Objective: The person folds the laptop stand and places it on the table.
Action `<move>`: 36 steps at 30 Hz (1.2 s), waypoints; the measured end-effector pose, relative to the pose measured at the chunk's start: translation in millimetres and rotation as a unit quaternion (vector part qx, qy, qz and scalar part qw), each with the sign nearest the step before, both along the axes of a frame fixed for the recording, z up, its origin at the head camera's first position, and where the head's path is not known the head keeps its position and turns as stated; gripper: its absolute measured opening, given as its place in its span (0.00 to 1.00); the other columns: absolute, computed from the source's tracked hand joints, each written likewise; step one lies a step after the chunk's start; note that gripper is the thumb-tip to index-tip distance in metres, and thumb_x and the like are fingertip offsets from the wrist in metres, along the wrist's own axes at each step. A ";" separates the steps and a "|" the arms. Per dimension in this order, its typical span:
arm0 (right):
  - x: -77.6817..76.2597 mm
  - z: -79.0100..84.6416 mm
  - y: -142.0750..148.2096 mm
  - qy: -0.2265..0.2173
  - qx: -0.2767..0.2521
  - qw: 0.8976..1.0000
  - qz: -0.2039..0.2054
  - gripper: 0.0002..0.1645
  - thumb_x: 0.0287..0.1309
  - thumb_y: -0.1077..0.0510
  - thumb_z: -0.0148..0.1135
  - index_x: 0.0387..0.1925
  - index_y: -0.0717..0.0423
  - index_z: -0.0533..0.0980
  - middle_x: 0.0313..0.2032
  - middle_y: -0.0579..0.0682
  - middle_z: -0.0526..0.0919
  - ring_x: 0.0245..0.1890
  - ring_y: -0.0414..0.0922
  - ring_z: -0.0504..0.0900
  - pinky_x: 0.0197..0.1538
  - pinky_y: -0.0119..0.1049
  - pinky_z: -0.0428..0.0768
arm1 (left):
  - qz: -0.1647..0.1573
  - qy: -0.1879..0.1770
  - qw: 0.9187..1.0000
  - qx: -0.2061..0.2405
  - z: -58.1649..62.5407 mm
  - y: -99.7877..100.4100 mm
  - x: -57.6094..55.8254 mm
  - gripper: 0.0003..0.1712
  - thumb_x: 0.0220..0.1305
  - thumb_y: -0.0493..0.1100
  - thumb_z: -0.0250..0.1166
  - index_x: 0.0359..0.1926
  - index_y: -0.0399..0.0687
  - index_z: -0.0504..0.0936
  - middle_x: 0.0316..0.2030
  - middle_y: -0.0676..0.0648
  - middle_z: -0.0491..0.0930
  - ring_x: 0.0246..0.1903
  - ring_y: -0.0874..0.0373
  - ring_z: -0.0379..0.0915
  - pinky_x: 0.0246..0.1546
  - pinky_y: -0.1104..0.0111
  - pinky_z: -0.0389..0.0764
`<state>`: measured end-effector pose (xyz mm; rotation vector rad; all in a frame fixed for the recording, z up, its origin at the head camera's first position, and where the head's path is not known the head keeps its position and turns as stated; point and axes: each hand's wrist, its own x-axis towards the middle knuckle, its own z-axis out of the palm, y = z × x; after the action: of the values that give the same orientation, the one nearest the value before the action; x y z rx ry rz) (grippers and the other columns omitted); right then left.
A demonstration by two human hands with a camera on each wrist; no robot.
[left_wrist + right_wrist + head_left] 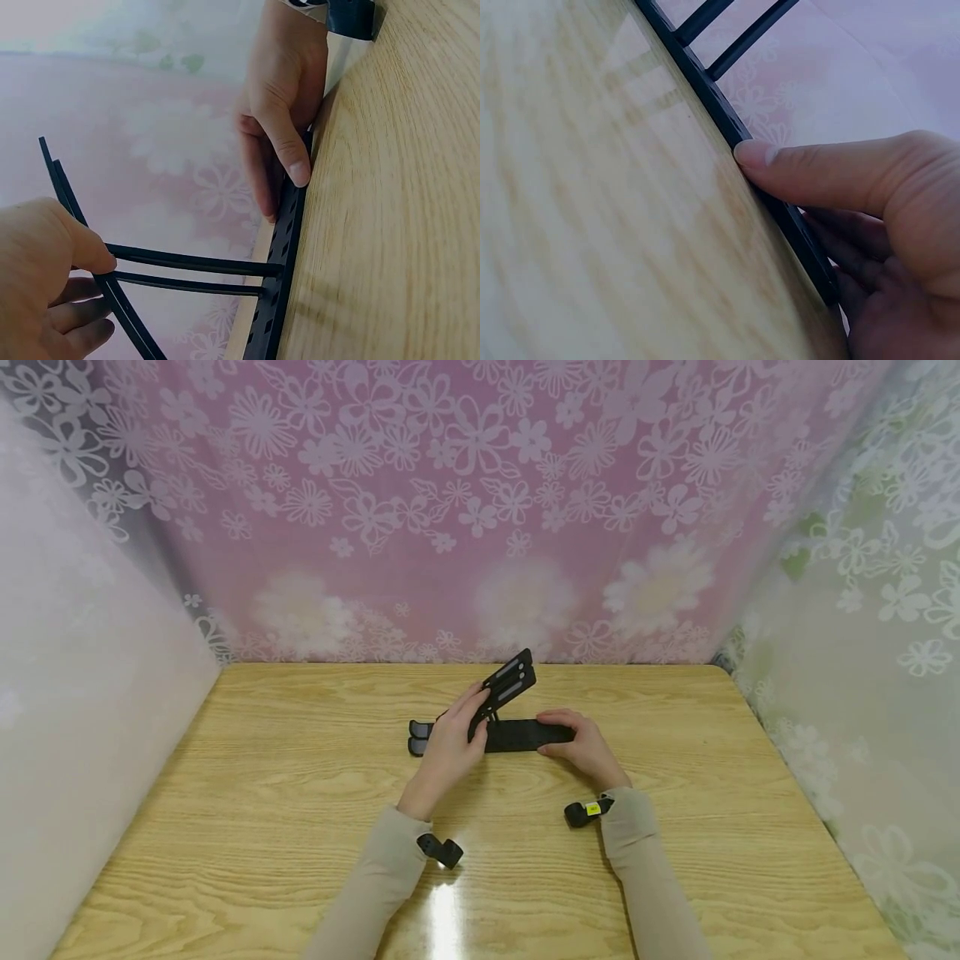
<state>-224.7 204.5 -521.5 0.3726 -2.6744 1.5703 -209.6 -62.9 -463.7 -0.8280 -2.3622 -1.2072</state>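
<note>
A black folding laptop stand [516,737] sits on the table with its slotted upper panel [513,680] tilted up to the right. My left hand [453,745] holds this panel, thumb on the near side and fingers behind it. Two thin support bars [191,263] join the panel to the notched base [279,255] in the left wrist view. Around the base's right end, my right hand [590,750] has its thumb on the near edge and fingers on the far edge. Two curved lips [417,737] stick out left of my left hand, which hides part of the hinge end.
The wood-grain table [300,827] reaches back to a pink flowered curtain [465,527]. Pale curtains hang along both sides. Small black cameras are strapped to the left wrist [442,850] and the right wrist [588,811]. Light reflects off the table near the front.
</note>
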 end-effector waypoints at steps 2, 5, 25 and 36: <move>0.1 0.6 -0.7 0.000 -0.001 1.000 0.000 0.31 0.48 0.65 0.77 0.57 0.57 0.80 0.61 0.54 0.77 0.67 0.54 0.67 0.70 0.54 0.59 | 0.003 0.005 1.000 0.003 -0.1 -0.1 1.0 0.27 0.66 0.30 0.61 0.66 0.36 0.72 0.68 0.38 0.68 0.63 0.42 0.70 0.56 0.51 0.77; 1.8 4.2 -3.0 -0.005 -0.009 1.000 0.001 0.31 0.49 0.67 0.76 0.57 0.61 0.79 0.62 0.57 0.76 0.67 0.56 0.66 0.71 0.55 0.58 | 0.008 0.011 1.000 0.006 0.8 -0.2 2.1 0.27 0.65 0.30 0.62 0.65 0.35 0.74 0.67 0.37 0.69 0.62 0.42 0.71 0.54 0.51 0.78; 1.8 4.8 -3.0 -0.005 0.018 1.000 -0.003 0.34 0.47 0.66 0.77 0.59 0.61 0.78 0.61 0.58 0.76 0.66 0.58 0.66 0.70 0.57 0.59 | 0.042 -0.044 0.997 0.040 7.8 1.8 7.5 0.24 0.63 0.31 0.65 0.61 0.37 0.79 0.62 0.42 0.76 0.59 0.46 0.75 0.55 0.56 0.79; 3.5 15.0 -6.6 -0.010 0.072 0.997 -0.005 0.38 0.41 0.63 0.81 0.58 0.57 0.79 0.57 0.55 0.78 0.62 0.57 0.71 0.66 0.56 0.66 | 0.038 -0.041 0.997 0.060 11.1 1.4 8.3 0.21 0.62 0.29 0.65 0.57 0.37 0.81 0.60 0.41 0.78 0.57 0.45 0.76 0.53 0.54 0.79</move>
<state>-221.2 197.9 -506.5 0.3473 -2.8100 1.3894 -201.2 -61.5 -452.5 -0.6564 -2.3365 -1.3603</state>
